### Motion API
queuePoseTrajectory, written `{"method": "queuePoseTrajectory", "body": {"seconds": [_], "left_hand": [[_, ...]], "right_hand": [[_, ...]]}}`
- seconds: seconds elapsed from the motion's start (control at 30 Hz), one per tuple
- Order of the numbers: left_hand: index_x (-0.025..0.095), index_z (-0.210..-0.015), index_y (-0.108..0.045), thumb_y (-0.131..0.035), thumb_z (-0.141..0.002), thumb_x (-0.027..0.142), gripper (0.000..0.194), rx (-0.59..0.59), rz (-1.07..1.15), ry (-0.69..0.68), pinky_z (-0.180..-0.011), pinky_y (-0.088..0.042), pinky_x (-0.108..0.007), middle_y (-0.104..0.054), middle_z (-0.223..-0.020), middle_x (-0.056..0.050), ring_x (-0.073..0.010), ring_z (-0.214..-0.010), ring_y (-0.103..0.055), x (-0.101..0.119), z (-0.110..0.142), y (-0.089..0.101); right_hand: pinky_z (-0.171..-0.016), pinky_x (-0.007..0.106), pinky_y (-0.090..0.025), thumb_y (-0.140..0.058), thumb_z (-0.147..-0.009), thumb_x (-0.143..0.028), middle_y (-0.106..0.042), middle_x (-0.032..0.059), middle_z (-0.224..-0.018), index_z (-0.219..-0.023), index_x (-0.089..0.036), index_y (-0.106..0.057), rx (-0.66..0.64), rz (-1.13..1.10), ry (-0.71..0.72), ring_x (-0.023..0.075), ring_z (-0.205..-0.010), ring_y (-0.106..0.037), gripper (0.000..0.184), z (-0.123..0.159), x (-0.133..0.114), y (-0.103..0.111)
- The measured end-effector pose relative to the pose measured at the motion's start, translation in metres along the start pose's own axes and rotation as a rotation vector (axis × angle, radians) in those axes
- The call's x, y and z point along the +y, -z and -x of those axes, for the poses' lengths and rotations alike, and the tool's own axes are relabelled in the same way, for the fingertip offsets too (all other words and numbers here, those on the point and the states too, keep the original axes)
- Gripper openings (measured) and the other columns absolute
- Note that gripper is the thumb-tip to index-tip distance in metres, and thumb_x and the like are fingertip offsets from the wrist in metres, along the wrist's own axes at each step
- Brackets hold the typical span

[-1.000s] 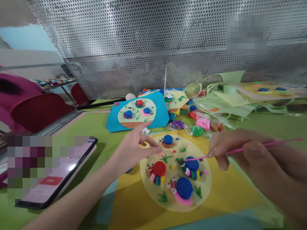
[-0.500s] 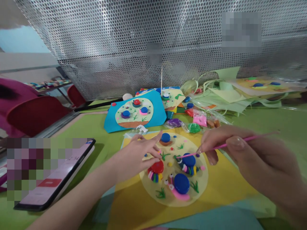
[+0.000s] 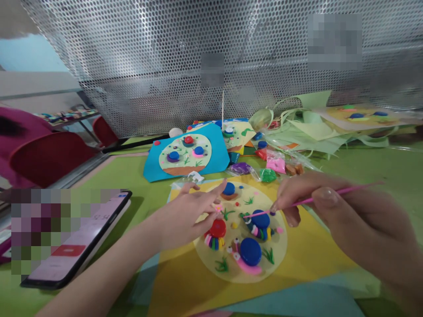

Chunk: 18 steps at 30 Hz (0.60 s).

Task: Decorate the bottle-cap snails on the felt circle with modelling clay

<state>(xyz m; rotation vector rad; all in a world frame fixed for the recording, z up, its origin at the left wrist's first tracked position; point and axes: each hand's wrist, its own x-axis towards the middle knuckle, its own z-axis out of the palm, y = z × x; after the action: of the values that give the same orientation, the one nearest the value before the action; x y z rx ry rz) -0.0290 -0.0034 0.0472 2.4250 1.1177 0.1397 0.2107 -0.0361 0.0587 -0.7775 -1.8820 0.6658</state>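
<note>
In my right hand [image 3: 343, 224], closed in a pinch, is a thin pink stick [image 3: 355, 188]. Its tip rests at the dark green head end of a clay snail with a blue cap shell [image 3: 261, 218] and a striped body. My left hand [image 3: 188, 213] lies over the left part of the round pale paper [image 3: 279, 251], fingers spread, beside a snail with a red cap shell [image 3: 218, 228]. Below is a pink clay snail [image 3: 247, 267] under a larger blue cap. Another blue cap [image 3: 228, 189] sits on brown clay near the top. The disc lies on yellow card [image 3: 185, 286].
A phone [image 3: 89, 233] is at the left. Behind the card stand a blue-backed snail picture [image 3: 152, 165] and bagged clay in purple [image 3: 240, 168], green [image 3: 267, 175] and pink [image 3: 276, 165]. Pale green paper strips [image 3: 307, 127] lie back right, before a perforated metal panel [image 3: 158, 57].
Both hands hold nearly the same pose, and the stick's tip stays at the blue-capped snail. My left fingers have shifted very slightly; the view has moved a little.
</note>
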Motion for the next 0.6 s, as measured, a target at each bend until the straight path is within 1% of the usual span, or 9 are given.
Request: {"method": "queuePoseTrajectory", "body": {"seconds": [0.17,0.3,0.4,0.5,0.57,0.6], "left_hand": [[0.021,-0.145,-0.013,-0.038,-0.091,0.021,0.06,0.036,-0.084,-0.044,-0.105,-0.009,-0.046,-0.073,-0.096,-0.001,-0.0263,-0.106,-0.055,0.0004,0.0012,-0.0007],[0.019,-0.144,-0.016,-0.039,-0.091,0.022,0.058,0.044,-0.081,-0.038,-0.105,-0.01,-0.047,-0.074,-0.093,-0.002,-0.0264,-0.105,-0.056,0.0018,0.0011,-0.0008],[0.019,-0.143,-0.02,-0.04,-0.09,0.019,0.057,0.044,-0.084,-0.039,-0.105,-0.011,-0.047,-0.074,-0.093,-0.002,-0.0264,-0.107,-0.056,0.002,0.0018,-0.0007],[0.021,-0.142,-0.021,-0.043,-0.086,0.013,0.061,0.077,-0.056,-0.038,-0.106,-0.01,-0.048,-0.072,-0.102,-0.001,-0.0254,-0.115,-0.052,0.0014,0.0031,-0.0009],[0.025,-0.14,-0.023,-0.045,-0.083,0.009,0.063,0.144,0.024,-0.05,-0.106,-0.016,-0.046,-0.068,-0.11,0.001,-0.0228,-0.121,-0.047,0.0015,0.0038,-0.0019],[0.028,-0.136,-0.029,-0.046,-0.082,0.009,0.06,0.193,0.076,-0.07,-0.106,-0.02,-0.044,-0.067,-0.113,0.003,-0.0214,-0.121,-0.047,0.0019,0.004,-0.0028]], "right_hand": [[-0.047,0.021,-0.044,-0.036,-0.095,-0.037,-0.057,-0.0002,-0.058,-0.077,-0.023,-0.06,-0.018,0.003,-0.008,0.0122,-0.056,-0.056,0.034,-0.0011,-0.0004,0.0002],[-0.045,0.02,-0.043,-0.035,-0.095,-0.039,-0.056,-0.0007,-0.056,-0.076,-0.024,-0.06,-0.029,0.012,-0.015,0.0121,-0.055,-0.056,0.035,-0.0013,-0.0003,0.0007],[-0.044,0.021,-0.042,-0.037,-0.095,-0.038,-0.056,-0.0007,-0.056,-0.075,-0.024,-0.06,-0.024,0.011,-0.017,0.0118,-0.053,-0.054,0.034,-0.0008,-0.0003,0.0009],[-0.044,0.02,-0.043,-0.037,-0.095,-0.036,-0.055,-0.0013,-0.056,-0.077,-0.024,-0.062,-0.01,0.012,-0.027,0.0115,-0.054,-0.055,0.033,-0.0013,0.0006,-0.0002],[-0.046,0.019,-0.043,-0.037,-0.095,-0.033,-0.055,-0.0021,-0.055,-0.077,-0.024,-0.063,0.0,-0.002,-0.053,0.0104,-0.053,-0.055,0.033,-0.0024,0.0015,-0.002],[-0.047,0.019,-0.043,-0.036,-0.096,-0.032,-0.056,-0.0022,-0.054,-0.077,-0.024,-0.064,0.001,-0.016,-0.077,0.01,-0.053,-0.055,0.034,-0.0029,0.0019,-0.0031]]}}
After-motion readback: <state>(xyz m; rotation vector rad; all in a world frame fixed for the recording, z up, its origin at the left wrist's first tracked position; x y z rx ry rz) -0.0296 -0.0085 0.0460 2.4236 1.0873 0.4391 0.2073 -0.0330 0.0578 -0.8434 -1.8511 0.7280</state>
